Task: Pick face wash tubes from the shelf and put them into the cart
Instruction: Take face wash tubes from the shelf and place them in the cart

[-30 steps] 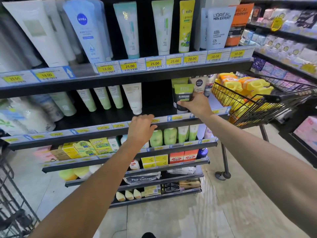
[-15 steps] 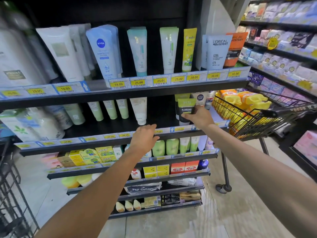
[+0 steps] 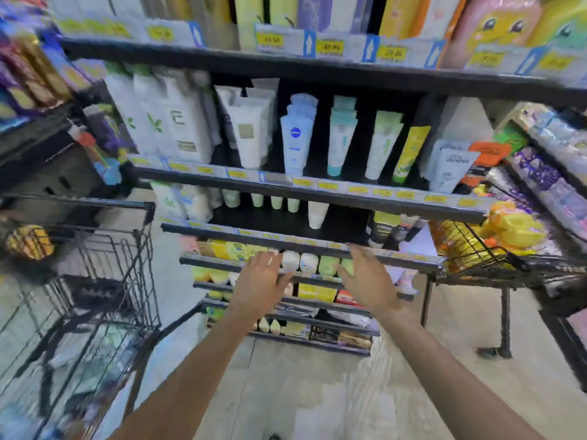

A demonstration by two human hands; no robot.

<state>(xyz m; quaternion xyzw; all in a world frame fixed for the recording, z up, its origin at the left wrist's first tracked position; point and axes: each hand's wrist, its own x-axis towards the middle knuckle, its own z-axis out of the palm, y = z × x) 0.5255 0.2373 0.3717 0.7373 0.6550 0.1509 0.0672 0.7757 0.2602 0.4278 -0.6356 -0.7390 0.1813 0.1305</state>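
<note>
Both of your hands are empty, fingers spread and loose. Your left hand (image 3: 260, 282) and right hand (image 3: 365, 281) hover side by side, palms away from you, in front of the lower shelf edges (image 3: 305, 246). Face wash tubes (image 3: 295, 134) stand upright in a row on the shelf above your hands, well clear of your fingers: white, blue, teal, green and yellow ones. A dark tube (image 3: 382, 228) stands one shelf down, toward the right. One wire cart (image 3: 104, 268) sits at your left; another cart (image 3: 476, 252), holding yellow packs (image 3: 514, 230), sits at your right. Motion blurs the picture.
</note>
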